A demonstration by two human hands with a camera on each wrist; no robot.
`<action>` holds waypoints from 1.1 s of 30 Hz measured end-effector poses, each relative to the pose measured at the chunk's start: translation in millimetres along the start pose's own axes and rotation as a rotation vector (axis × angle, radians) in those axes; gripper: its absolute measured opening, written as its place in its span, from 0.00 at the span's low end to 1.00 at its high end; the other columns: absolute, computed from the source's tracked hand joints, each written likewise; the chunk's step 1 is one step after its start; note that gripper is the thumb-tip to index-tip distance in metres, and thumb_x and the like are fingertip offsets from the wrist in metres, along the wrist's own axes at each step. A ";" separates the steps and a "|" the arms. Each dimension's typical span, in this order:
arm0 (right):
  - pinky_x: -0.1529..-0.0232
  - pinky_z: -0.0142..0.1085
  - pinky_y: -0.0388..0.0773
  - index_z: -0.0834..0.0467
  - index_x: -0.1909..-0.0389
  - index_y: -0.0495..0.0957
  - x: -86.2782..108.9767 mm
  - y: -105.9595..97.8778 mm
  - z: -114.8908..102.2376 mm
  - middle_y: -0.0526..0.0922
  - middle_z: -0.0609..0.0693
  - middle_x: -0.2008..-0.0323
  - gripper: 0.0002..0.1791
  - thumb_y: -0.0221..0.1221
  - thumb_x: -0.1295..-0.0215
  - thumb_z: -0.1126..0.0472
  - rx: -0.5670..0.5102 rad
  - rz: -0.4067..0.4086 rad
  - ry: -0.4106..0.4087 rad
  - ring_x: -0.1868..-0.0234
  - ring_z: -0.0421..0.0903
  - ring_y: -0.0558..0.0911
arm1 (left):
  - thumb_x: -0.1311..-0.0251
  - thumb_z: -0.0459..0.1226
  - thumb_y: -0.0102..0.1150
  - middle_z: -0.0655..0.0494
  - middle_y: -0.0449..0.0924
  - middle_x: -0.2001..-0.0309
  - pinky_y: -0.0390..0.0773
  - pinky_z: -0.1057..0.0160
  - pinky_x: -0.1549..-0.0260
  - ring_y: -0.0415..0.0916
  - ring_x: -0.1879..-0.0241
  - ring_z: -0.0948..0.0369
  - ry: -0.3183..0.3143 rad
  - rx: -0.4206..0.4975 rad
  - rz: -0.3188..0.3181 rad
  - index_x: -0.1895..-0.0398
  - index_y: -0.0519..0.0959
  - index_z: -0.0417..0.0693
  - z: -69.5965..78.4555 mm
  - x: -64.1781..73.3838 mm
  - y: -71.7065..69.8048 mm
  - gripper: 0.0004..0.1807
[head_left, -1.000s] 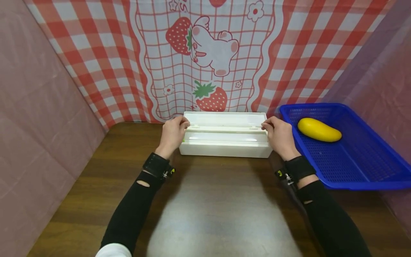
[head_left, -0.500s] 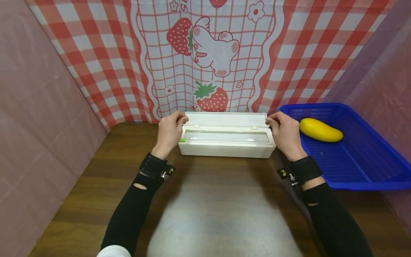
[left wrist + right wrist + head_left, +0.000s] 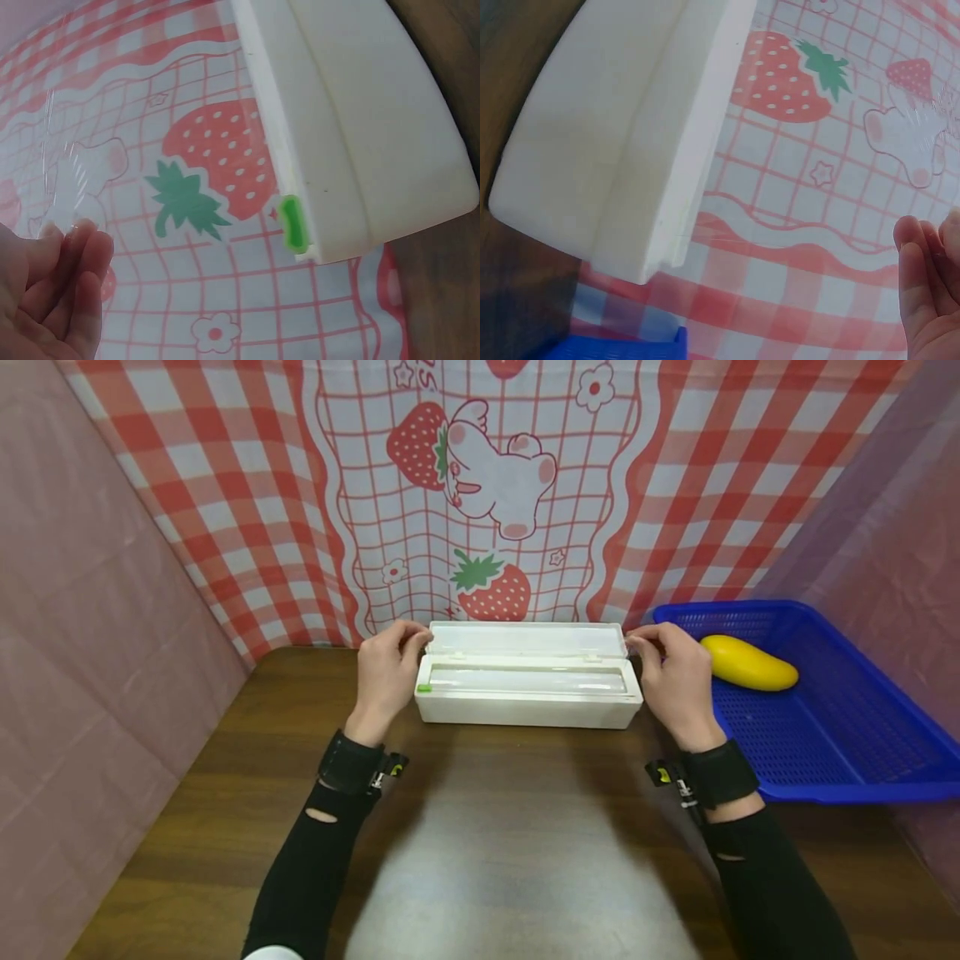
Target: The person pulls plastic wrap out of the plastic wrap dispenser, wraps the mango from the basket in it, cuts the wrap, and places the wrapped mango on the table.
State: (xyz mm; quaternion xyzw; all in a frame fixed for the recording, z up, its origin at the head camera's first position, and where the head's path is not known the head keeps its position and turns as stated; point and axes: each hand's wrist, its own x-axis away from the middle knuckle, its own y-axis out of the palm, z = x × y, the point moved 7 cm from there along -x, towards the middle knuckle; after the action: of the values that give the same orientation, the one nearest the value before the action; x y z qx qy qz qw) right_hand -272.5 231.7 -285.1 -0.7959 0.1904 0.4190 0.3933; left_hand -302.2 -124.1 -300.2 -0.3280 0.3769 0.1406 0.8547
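Note:
A white cling film dispenser stands at the back of the table, its lid raised behind it. Its long window shows a pale roll, and a green slide cutter sits at its left end. My left hand pinches one side of the clear cling film, beyond the dispenser's left end. Past the right end, my right hand pinches the film's other side. Glints and creases show the film stretched between the hands and above the dispenser in both wrist views.
A blue basket stands on the right, close to my right hand, with a yellow mango in it. Behind the dispenser hangs a red-and-white checked cloth. Pink cloth lines the left side of the wooden table.
Both hands have moved apart, the left one to the left and the right one to the right, rising slightly. The dispenser's ends and green cutter now show uncovered. The basket and mango stay put.

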 end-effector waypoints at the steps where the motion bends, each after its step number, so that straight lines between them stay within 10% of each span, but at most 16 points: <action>1: 0.66 0.40 0.71 0.59 0.66 0.80 -0.7 -1.5 -1.7 0.81 0.51 0.68 0.07 0.56 0.38 0.60 -0.007 0.009 -0.002 0.68 0.45 0.77 | 0.37 0.44 0.52 0.60 0.79 0.72 0.69 0.66 0.75 0.70 0.75 0.68 0.004 0.008 0.003 0.66 0.79 0.50 1.2 -0.2 -1.5 0.10; 33: 0.57 0.27 0.70 0.61 0.68 0.79 2.5 -46.4 -39.7 0.83 0.50 0.64 0.05 0.59 0.42 0.63 -0.040 0.125 -0.058 0.63 0.46 0.80 | 0.39 0.42 0.55 0.62 0.80 0.69 0.70 0.66 0.74 0.72 0.73 0.70 0.106 0.122 0.082 0.65 0.80 0.49 40.3 7.7 -47.2 0.08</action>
State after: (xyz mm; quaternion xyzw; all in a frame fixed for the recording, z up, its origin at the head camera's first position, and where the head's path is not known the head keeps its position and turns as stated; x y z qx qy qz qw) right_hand -221.2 229.2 -252.0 -0.7777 0.2201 0.4694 0.3556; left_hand -251.7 -132.5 -264.3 -0.2666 0.4426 0.1345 0.8455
